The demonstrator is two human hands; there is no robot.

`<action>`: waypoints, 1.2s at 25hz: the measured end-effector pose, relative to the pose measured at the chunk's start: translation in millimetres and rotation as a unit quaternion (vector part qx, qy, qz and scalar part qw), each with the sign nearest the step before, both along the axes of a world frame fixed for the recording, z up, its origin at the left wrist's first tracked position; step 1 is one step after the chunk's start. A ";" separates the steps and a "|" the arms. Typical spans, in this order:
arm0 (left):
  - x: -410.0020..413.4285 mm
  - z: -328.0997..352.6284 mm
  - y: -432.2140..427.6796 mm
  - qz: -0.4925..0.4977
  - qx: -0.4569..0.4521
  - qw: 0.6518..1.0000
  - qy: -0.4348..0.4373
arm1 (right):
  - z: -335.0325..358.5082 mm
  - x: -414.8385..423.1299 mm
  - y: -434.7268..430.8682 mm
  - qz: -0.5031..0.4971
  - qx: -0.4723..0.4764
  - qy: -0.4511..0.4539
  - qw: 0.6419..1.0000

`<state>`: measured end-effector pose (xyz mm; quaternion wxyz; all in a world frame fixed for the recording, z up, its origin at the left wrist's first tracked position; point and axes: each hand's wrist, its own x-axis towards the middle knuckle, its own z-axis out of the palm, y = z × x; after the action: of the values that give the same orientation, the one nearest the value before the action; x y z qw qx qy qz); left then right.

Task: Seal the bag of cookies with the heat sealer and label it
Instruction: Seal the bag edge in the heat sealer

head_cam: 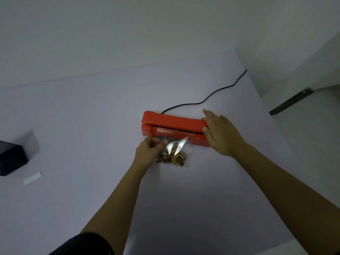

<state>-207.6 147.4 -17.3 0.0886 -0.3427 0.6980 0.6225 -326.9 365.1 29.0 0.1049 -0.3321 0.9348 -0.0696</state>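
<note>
A red heat sealer (pixel 171 124) lies on the white table (pixel 92 126), its lid slightly raised. The clear bag of cookies (pixel 175 153) lies in front of it, with the bag's open top tucked into the sealer's slot. My left hand (pixel 149 150) pinches the bag's left side. Flat on the right end of the sealer's lid rests my right hand (pixel 221 134), fingers together and thumb on the front edge. A white label strip (pixel 32 178) lies far to the left on the table.
A black cord (pixel 211 95) runs from the sealer's back to the table's far right edge. A black box (pixel 11 159) sits at the left edge, near the label. The table's right edge drops off past my right hand.
</note>
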 end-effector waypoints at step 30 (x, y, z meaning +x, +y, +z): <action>-3.3 -5.8 -4.9 -0.127 -0.036 0.991 -0.036 | -10.8 1.0 -7.5 -0.045 -0.012 -0.021 0.999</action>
<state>-210.9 142.5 -23.1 0.1795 -0.2762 0.7545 0.5677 -326.0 357.6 18.2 0.1172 -0.2899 0.9453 -0.0927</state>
